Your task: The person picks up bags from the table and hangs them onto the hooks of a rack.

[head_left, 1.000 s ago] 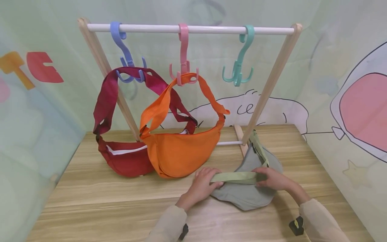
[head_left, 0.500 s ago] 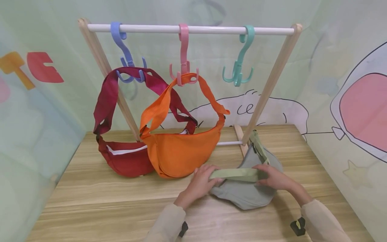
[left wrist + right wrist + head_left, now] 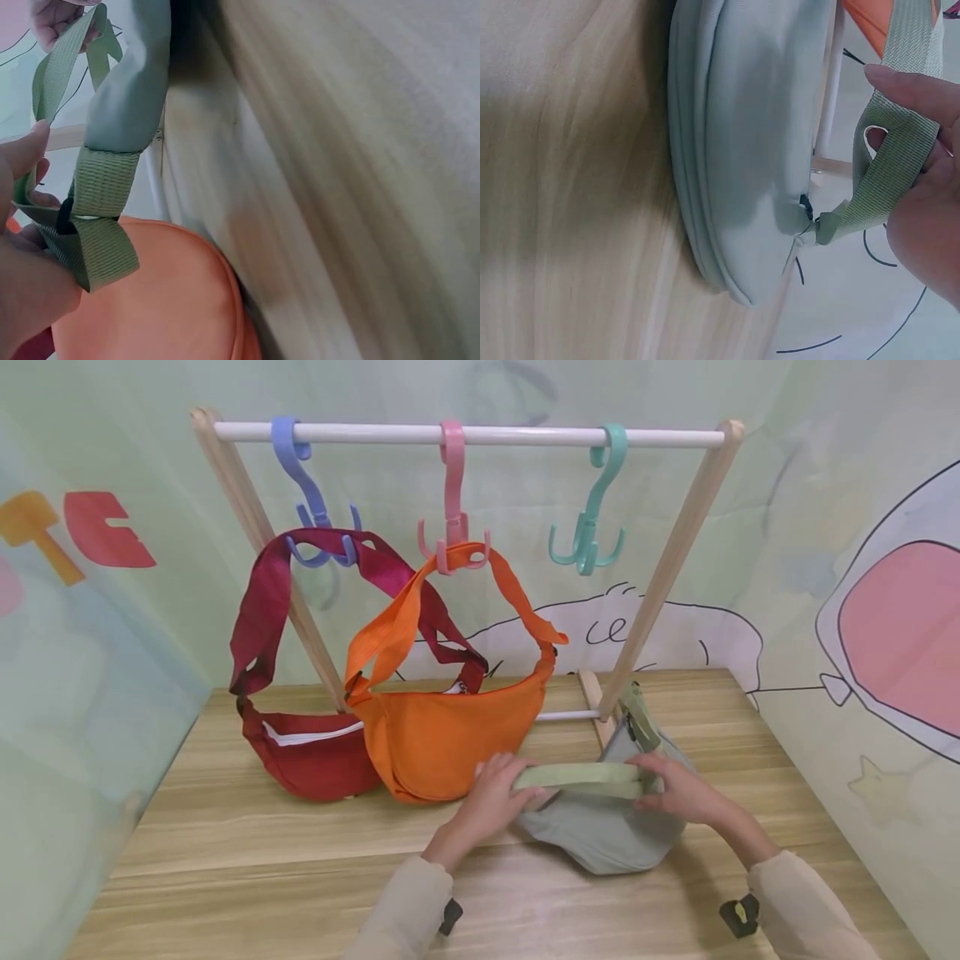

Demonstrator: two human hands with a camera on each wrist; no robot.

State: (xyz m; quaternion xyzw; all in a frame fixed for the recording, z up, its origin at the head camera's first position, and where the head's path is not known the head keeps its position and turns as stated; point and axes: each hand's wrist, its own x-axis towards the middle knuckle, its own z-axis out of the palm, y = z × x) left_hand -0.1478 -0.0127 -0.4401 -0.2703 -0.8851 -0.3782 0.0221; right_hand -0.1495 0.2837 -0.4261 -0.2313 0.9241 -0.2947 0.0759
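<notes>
Grey bag (image 3: pixel 603 835), contents hidden; hands (image 3: pixel 489 800) (image 3: pixel 681 791) grip its strap (image 3: pixel 579 780).

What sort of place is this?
Probably a small staged booth or play corner, though I can't be sure. A cartoon-printed backdrop surrounds the wood-grain surface on the visible sides, and a compact rack carries colored hooks.

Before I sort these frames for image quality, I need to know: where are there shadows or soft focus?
Head view: a soft shadow on the table to the right of the gray bag; left wrist: wood grain blurred, weave on the green strap clearer; right wrist: a dim shadow along the bag's edge, strap weave readable.
</notes>
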